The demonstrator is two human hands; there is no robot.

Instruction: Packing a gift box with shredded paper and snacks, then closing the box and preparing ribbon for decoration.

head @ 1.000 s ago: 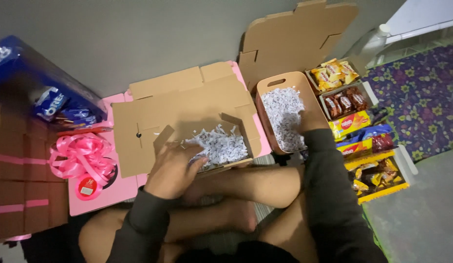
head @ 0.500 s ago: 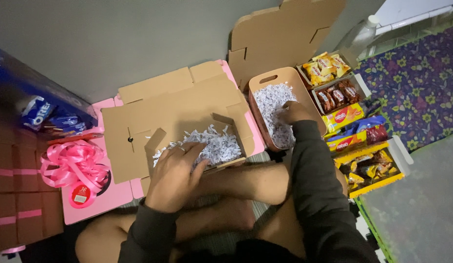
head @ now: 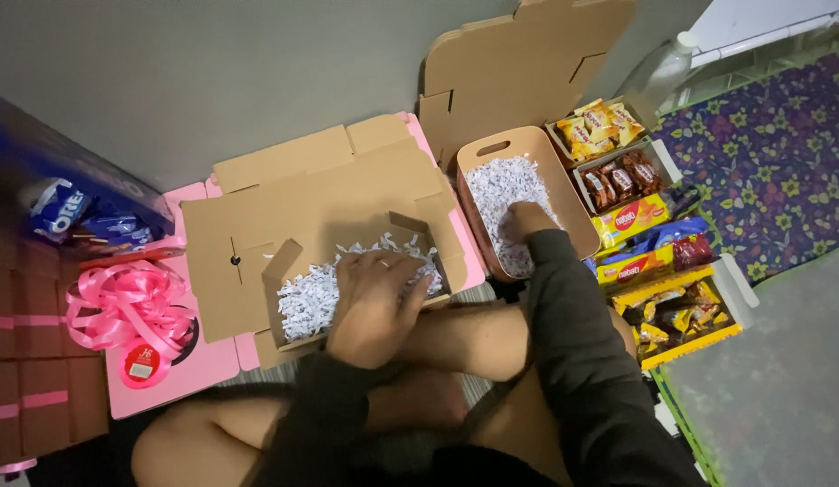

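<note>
White shredded paper (head: 311, 293), a loose tangle of thin crinkled strips, fills the tray of an open brown cardboard box (head: 302, 212) lying at the centre of the floor in front of a seated person's bare legs. The left hand (head: 373, 302), a ring on one finger, lies palm down on the shreds with fingers spread flat, gripping nothing that can be seen. The box lid stands folded back toward 11 o'clock, its flaps spread, over a pink sheet (head: 167, 379) that shows at the edges.

At 2 o'clock from the box, just beside it, a tan bin (head: 478, 194) with a slot handle holds more of the same white shreds (head: 501, 194). The right hand (head: 528, 219), in a dark sleeve, is sunk among them with fingers curled; whether it has closed on any cannot be told.

Behind the bin, at 12 o'clock, a flat unfolded carton (head: 519, 68) leans against the grey wall. At 3 o'clock, trays of wrapped snacks (head: 636, 225) in yellow, red, brown and blue run in a row toward a flowered purple rug (head: 771, 153).

At 9 o'clock from the box, a coil of pink ribbon (head: 126, 311) rests on the pink sheet. Above it, at 10 o'clock, a blue carton (head: 68, 203) holds blue biscuit packs.
</note>
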